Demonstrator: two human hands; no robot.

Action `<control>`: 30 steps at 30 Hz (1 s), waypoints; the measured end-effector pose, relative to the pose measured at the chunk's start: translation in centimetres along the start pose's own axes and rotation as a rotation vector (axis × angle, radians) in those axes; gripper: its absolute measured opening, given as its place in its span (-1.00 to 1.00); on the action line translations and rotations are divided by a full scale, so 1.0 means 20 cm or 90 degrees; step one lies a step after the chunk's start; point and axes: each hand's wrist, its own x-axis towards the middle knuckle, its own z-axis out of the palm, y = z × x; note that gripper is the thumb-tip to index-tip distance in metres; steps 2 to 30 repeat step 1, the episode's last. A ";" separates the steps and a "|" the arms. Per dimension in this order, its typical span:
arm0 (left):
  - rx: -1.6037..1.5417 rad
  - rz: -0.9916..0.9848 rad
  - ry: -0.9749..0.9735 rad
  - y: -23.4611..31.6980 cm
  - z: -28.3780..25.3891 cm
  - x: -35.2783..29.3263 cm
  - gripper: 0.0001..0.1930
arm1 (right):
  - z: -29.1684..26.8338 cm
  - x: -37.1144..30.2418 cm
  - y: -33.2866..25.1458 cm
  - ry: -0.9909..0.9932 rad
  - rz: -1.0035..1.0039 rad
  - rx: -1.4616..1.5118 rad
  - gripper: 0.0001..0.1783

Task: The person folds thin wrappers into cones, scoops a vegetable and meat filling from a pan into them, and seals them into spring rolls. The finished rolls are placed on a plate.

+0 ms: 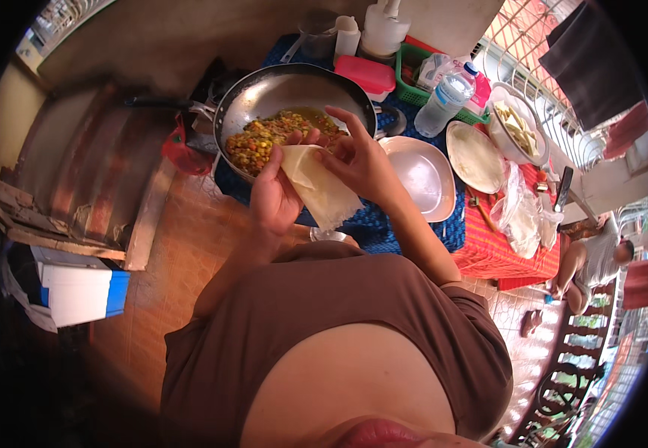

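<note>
A thin, pale yellow wrapper sheet hangs between my hands in front of the wok. My left hand supports it from the left, thumb on its upper corner and fingers behind. The thumb and a finger of my right hand pinch its upper right edge, while the index finger is raised. Just beyond is a large wok with a chopped vegetable filling, yellow, orange and green, partly hidden by my hands. A pale rectangular dish sits right of my right hand.
A plate of flat round wrappers and a white bowl of pale folded pieces stand at the right. Behind are a water bottle, a green basket and a pink-lidded box. Another person sits far right.
</note>
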 end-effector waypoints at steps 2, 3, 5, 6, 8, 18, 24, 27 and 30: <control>-0.007 -0.003 -0.006 0.07 -0.03 -0.01 -0.58 | 0.04 0.03 -0.02 -0.015 0.003 0.022 -0.23; -0.007 -0.003 -0.006 0.07 -0.03 -0.01 -0.58 | 0.04 0.03 -0.02 -0.015 0.003 0.022 -0.23; -0.007 -0.003 -0.006 0.07 -0.03 -0.01 -0.58 | 0.04 0.03 -0.02 -0.015 0.003 0.022 -0.23; -0.007 -0.003 -0.006 0.07 -0.03 -0.01 -0.58 | 0.04 0.03 -0.02 -0.015 0.003 0.022 -0.23; -0.007 -0.003 -0.006 0.07 -0.03 -0.01 -0.58 | 0.04 0.03 -0.02 -0.015 0.003 0.022 -0.23; -0.007 -0.003 -0.006 0.07 -0.03 -0.01 -0.58 | 0.04 0.03 -0.02 -0.015 0.003 0.022 -0.23; -0.007 -0.003 -0.006 0.07 -0.03 -0.01 -0.58 | 0.04 0.03 -0.02 -0.015 0.003 0.022 -0.23; -0.007 -0.003 -0.006 0.07 -0.03 -0.01 -0.58 | 0.04 0.03 -0.02 -0.015 0.003 0.022 -0.23; -0.007 -0.003 -0.006 0.07 -0.03 -0.01 -0.58 | 0.04 0.03 -0.02 -0.015 0.003 0.022 -0.23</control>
